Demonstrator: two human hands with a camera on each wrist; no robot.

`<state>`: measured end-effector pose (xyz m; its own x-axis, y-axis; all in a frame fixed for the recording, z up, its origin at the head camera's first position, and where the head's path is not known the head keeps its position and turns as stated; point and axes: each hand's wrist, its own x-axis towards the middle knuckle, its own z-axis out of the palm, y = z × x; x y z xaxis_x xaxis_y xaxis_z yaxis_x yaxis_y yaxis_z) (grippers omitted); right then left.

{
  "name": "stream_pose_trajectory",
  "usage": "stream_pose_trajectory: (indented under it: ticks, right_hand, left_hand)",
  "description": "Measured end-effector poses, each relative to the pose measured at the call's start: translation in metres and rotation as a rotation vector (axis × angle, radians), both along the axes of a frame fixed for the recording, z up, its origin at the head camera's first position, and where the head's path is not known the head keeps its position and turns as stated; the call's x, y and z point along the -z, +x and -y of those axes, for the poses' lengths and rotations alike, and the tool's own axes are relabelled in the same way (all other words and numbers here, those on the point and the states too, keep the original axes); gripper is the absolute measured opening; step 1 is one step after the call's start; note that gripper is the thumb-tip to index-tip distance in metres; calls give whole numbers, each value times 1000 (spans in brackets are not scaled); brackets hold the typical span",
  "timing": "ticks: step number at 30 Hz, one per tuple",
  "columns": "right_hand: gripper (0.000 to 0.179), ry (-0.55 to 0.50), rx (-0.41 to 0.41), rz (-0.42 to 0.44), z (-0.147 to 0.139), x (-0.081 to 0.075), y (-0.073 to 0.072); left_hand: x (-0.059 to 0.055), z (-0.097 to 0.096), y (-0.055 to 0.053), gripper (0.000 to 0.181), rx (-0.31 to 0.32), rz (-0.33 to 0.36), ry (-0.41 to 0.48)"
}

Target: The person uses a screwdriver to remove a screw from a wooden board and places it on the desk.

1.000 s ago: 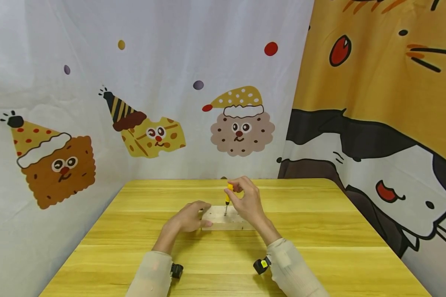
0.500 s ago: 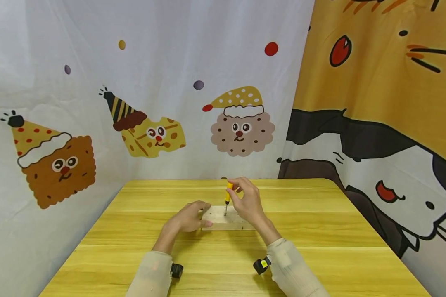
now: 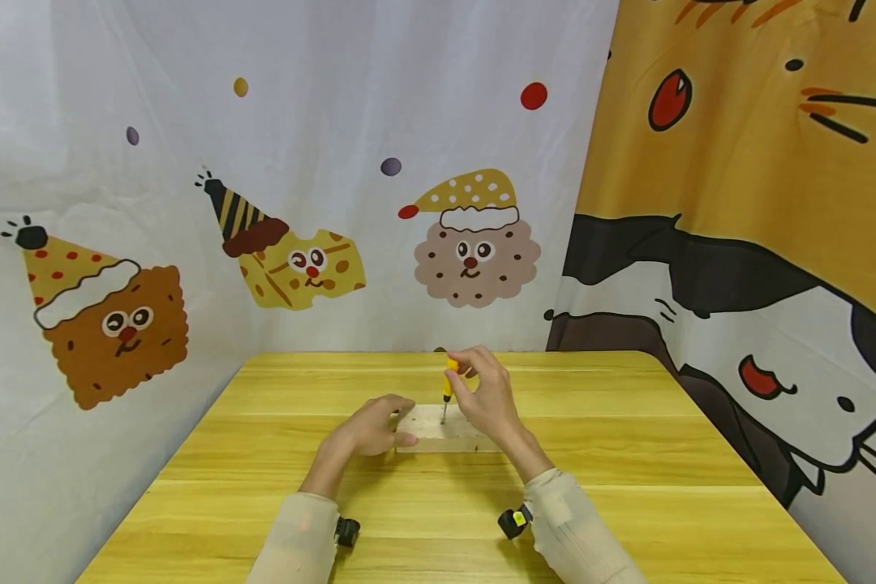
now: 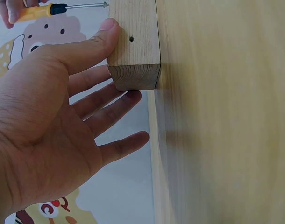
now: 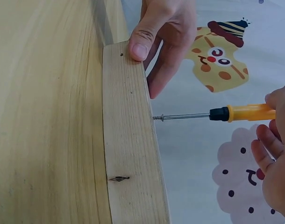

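A pale wooden block (image 3: 425, 423) lies on the table in the head view. My left hand (image 3: 371, 427) holds its left end, thumb on the near side and fingers at the far side, as the left wrist view shows. My right hand (image 3: 487, 396) pinches the handle of a yellow and black screwdriver (image 5: 247, 112) near its top. The screwdriver stands nearly upright over the block, its tip on the head of a screw (image 5: 159, 118). Part of the screw's thread shows above the wood; its point is hidden. The right hand covers part of the block's right end.
The yellow wood-grain table (image 3: 438, 511) spreads around the block. Behind it hangs a white curtain (image 3: 321, 105) with cartoon prints, and an orange cartoon panel (image 3: 701, 178) is at the right. A small hole (image 4: 131, 39) shows in the block's near side.
My right fingers and thumb have shifted slightly on the screwdriver handle. The left hand and the block stay in place.
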<state>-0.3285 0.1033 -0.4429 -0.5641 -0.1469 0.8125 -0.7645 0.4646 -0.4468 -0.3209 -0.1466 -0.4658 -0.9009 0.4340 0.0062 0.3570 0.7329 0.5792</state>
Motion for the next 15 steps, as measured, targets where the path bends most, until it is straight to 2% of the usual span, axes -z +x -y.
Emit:
stream_pose_trajectory:
  ticks: [15]
  right_hand:
    - [22,-10,20,-27,0,1,-2]
  left_hand:
    - [0,1,0,72,8,-12,1]
